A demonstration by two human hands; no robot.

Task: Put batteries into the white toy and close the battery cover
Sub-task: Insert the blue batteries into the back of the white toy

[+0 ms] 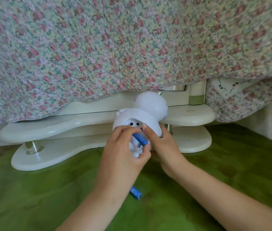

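A white toy with a small face and speaker holes is held up in front of the bed frame. My right hand grips its right side from behind. My left hand pinches a blue battery against the toy's lower body. Another blue battery lies on the green carpet below, partly hidden by my left wrist. A second white rounded piece sits just behind the toy; I cannot tell whether it is part of it.
A floral quilt hangs over the bed across the top. Two cream curved shelves on metal posts jut out from the bed base behind the toy. Green carpet covers the floor.
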